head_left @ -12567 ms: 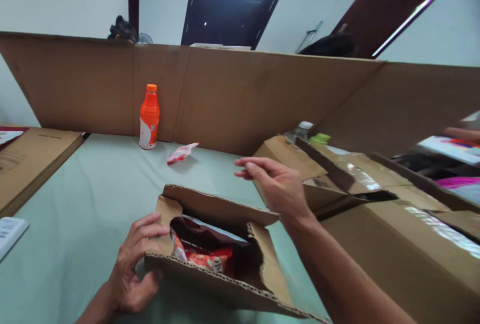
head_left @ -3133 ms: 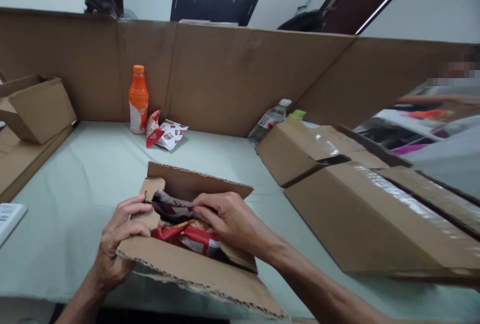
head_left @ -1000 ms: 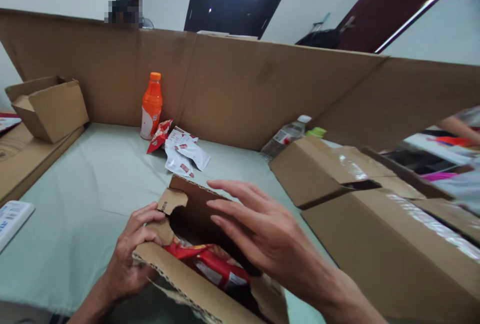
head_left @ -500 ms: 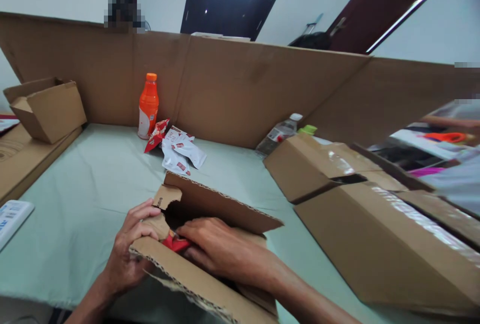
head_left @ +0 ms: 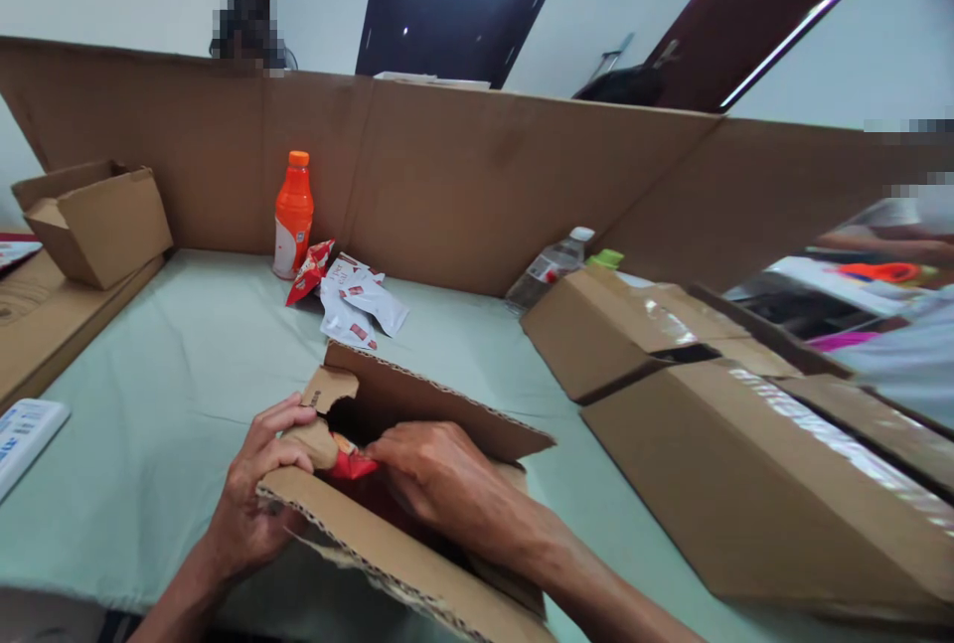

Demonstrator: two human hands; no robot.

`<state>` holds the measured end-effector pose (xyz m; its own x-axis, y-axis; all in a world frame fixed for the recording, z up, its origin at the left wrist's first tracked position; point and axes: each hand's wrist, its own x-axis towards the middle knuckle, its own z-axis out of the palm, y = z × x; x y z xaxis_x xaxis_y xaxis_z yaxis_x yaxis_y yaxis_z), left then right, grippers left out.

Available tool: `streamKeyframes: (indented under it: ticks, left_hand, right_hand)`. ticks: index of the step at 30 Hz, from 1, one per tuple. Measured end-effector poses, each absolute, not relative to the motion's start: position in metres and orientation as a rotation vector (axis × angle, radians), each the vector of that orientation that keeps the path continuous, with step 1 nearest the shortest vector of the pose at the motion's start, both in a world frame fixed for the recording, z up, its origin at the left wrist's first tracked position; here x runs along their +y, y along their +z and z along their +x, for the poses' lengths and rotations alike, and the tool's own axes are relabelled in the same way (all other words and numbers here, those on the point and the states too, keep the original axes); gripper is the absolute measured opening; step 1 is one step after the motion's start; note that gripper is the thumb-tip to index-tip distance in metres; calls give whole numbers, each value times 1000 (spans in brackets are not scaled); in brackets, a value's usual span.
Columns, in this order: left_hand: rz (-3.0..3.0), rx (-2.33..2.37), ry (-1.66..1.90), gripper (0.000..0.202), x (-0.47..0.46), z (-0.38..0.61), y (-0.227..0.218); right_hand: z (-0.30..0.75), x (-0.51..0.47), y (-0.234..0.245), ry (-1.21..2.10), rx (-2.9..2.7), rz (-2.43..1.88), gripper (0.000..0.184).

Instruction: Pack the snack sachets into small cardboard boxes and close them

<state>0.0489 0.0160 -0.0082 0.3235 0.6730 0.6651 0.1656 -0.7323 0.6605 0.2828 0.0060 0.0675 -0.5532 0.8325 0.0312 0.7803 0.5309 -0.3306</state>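
Note:
An opened cardboard box [head_left: 439, 400] with raised flaps and a torn near edge is in front of me. My left hand [head_left: 257, 484] grips its left end, fingers over the short flap and thumb side below. Inside the box opening is my right hand [head_left: 439, 484], its fingers bent against a red snack packet [head_left: 350, 465]. The packet shows at the box's left end, partly under the short flap. The fingertips of my right hand and the lower part of the packet are hidden by the hand and the box walls.
Beyond the box stand an orange bottle [head_left: 294, 216], a red packet [head_left: 310, 272] and white packets [head_left: 358, 300]. Taped cardboard boxes [head_left: 745, 484] and a clear bottle [head_left: 552, 270] are on the right. A small carton [head_left: 111, 221] sits left, behind a white device [head_left: 30, 439]. A cardboard wall [head_left: 462, 176] closes the back.
My right hand has shifted slightly within the box, its knuckles a little higher, and more of the red packet shows. My left hand keeps its hold on the box end.

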Motion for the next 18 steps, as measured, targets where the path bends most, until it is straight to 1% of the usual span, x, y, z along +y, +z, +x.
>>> streamKeyframes:
  ticks: [4,8,11,14,18]
  left_hand:
    - [2088,762,1403,38,12,48,-8]
    - [2074,788,1409,47,9,47,-7]
    - [2075,802,1422,53,9,47,-6]
    - [2086,806,1430,51,10,48,-4]
    - [2110,821,1439,53,12,48,-1]
  right_hand:
    - [287,3,66,408,-2446,-1320,34]
    - [296,3,64,455,-2263,-1258,33]
    - [302,2,69,533,-2101,-1236,29]
    - [306,0,77,588,-1913,-1183,22]
    - [316,-8,80,636,-1481,-1199,13]
